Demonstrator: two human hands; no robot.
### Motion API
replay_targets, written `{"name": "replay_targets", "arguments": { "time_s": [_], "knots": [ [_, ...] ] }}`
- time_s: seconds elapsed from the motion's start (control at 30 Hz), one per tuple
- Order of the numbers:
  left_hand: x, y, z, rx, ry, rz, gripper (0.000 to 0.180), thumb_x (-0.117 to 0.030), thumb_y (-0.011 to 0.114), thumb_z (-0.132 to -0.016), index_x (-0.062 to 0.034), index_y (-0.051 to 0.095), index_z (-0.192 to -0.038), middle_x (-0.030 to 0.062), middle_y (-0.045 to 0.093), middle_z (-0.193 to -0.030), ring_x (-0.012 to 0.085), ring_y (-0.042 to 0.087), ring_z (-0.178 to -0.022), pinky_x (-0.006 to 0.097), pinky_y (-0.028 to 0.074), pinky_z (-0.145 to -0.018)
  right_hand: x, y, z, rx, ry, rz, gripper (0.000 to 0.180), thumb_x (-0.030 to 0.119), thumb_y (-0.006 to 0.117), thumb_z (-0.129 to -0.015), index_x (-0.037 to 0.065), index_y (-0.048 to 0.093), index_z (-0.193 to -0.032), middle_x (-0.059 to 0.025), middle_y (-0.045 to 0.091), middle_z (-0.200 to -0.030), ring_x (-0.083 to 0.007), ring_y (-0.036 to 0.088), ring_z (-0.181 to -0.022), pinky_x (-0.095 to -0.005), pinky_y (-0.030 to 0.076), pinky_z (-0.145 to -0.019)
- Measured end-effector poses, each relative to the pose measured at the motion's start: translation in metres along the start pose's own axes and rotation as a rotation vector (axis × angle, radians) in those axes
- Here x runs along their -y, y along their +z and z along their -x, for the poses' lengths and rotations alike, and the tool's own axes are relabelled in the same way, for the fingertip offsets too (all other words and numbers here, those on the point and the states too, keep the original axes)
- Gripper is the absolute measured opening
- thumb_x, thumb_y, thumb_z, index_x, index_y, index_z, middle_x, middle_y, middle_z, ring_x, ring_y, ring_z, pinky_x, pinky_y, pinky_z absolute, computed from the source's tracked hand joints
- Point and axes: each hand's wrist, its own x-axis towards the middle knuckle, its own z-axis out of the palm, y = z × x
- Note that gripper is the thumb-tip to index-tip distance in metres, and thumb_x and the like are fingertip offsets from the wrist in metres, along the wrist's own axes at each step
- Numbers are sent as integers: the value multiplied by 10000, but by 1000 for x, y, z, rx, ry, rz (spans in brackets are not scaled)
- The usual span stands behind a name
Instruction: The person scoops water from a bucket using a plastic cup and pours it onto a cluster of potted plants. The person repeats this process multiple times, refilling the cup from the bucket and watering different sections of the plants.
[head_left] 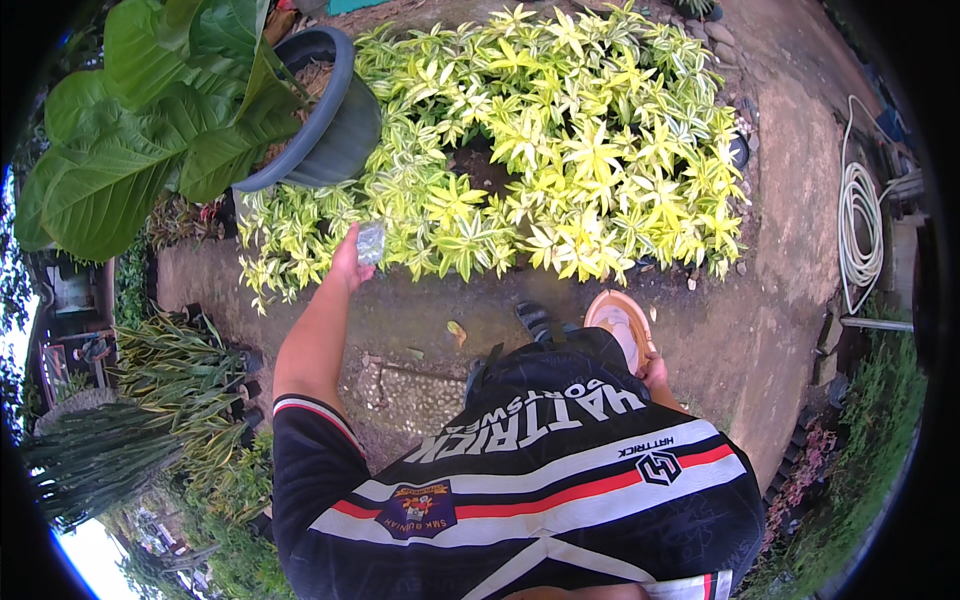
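Note:
My left arm reaches out to the left, and my left hand [347, 262] is closed around a small clear container [371, 243], cup-like in shape. It is held at the near edge of the yellow-green leafy plants [460, 215], over or against their leaves. What is inside the container is hard to make out. Close to my body on the right, my right hand [655, 371] grips the rim of a shallow orange basin [604, 299]. Something pale pink shows inside the basin, partly hidden by my dark shirt.
A large grey pot [345, 130] with a broad-leaved plant [160, 130] stands at the far left. A coiled pale hose [860, 225] hangs at the right. Potted spiky plants [180, 375] line the left side. Bare soil and a pebbled slab [415, 395] lie near my feet.

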Motion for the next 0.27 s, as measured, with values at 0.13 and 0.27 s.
{"name": "replay_targets", "arguments": {
  "time_s": [0.13, 0.27],
  "knots": [
    [-1, 2, 1, 10, 20, -1, 607, -646, 424, -750, -170, 468, -1124, 69, 545, -920, 215, 482, -669, 321, 427, -563, 0, -3, -5, 7, 22, -9, 71, 190, 473, -789, 125, 450, -804, 16, 237, -434, -130, 238, -351, -339, 270, -404],
    [-2, 5, 6, 10, 9, -8, 620, -646, 426, -749, -173, 450, -1150, 76, 534, -978, 222, 487, -695, 332, 430, -582, -1, -5, -6, -6, 2, -6, 101, 208, 500, -774, 130, 450, -815, 17, 239, -435, -131, 245, -349, -348, 280, -390]
  ]
}}
